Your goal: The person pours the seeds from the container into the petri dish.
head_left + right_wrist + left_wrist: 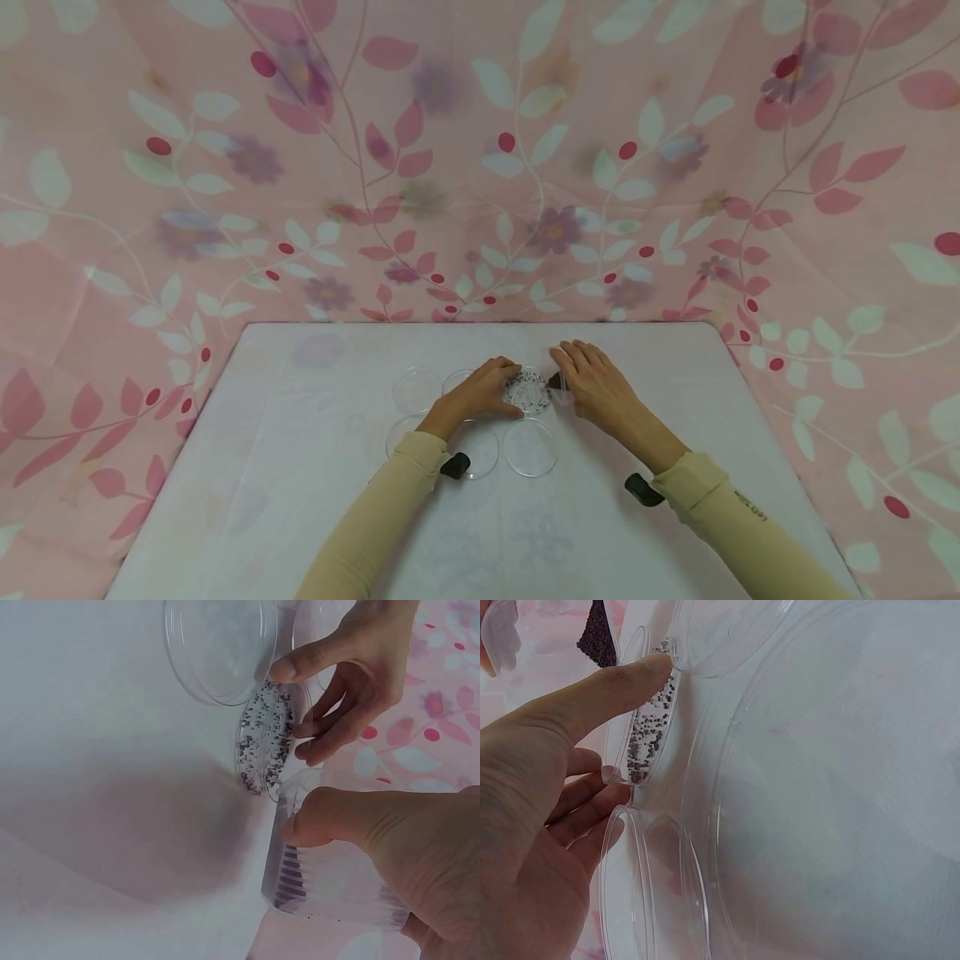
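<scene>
My left hand (480,392) holds a round clear petri dish (528,393) by its edge, thumb on the near side and fingers on the far side. Small dark grains lie scattered across that dish, seen closely in the left wrist view. Just to its right, my right hand (597,387) grips a clear ribbed plastic container (337,889). The container is tilted toward the dish, and dark grains are gathered inside it, along one side. In the right wrist view its mouth is close beside the dish; whether they touch I cannot tell.
Several other clear petri dishes stand close around: one in front (531,448), one at the far left (417,391), others partly covered by my left arm. All are on a white-covered table (315,467). A pink floral cloth (465,167) hangs behind it.
</scene>
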`<act>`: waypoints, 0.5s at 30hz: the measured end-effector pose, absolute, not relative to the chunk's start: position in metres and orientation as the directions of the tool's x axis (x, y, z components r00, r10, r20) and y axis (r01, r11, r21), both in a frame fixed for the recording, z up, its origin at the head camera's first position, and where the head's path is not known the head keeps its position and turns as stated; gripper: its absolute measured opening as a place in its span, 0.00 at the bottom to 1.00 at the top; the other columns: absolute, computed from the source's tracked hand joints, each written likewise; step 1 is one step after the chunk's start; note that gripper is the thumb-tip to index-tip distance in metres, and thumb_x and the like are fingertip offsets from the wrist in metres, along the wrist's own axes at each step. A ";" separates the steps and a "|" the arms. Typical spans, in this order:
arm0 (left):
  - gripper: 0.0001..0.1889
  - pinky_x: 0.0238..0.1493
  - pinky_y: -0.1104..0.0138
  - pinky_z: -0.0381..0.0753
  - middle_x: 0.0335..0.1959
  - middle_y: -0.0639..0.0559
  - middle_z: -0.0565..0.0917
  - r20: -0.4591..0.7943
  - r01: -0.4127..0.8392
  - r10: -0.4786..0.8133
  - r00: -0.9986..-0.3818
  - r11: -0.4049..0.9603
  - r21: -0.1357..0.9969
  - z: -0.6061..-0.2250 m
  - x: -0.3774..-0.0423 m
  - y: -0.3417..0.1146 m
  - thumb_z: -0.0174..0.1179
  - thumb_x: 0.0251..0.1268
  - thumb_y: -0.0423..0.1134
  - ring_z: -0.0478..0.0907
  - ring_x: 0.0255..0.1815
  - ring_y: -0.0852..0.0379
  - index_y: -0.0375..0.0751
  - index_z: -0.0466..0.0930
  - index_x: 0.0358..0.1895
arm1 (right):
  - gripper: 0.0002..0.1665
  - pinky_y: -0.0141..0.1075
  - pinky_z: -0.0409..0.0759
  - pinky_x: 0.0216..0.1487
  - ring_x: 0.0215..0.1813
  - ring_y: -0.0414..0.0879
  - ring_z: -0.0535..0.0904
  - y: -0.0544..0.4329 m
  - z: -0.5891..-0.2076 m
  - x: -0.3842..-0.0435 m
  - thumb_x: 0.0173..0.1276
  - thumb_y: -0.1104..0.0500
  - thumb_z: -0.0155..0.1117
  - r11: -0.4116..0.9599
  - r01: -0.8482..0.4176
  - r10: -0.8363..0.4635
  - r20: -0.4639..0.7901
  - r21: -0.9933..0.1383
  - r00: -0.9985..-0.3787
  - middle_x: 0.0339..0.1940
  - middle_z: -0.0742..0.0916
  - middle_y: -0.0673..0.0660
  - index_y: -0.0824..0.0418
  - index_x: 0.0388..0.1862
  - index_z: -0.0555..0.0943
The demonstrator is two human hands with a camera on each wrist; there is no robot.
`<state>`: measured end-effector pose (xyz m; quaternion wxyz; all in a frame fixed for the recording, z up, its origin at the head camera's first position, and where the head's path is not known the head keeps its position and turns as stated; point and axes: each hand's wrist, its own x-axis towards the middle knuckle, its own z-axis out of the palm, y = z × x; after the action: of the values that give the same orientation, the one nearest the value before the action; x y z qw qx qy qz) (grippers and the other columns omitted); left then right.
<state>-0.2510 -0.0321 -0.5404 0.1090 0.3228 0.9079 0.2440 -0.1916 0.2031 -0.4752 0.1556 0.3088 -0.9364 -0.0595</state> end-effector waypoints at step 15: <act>0.45 0.71 0.61 0.70 0.65 0.47 0.74 -0.043 0.534 0.638 -0.769 0.678 0.505 -0.538 -0.250 -0.032 0.75 0.49 0.54 0.70 0.67 0.52 0.39 0.69 0.70 | 0.44 0.51 0.74 0.67 0.64 0.62 0.75 0.203 -0.475 -0.192 0.51 0.62 0.78 0.795 -0.559 -0.606 0.283 0.235 -0.743 0.63 0.79 0.67 0.67 0.67 0.69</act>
<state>-0.2502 -0.0319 -0.5377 0.1083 0.3222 0.9096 0.2390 -0.1917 0.2025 -0.4751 0.1745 0.3128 -0.9312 -0.0673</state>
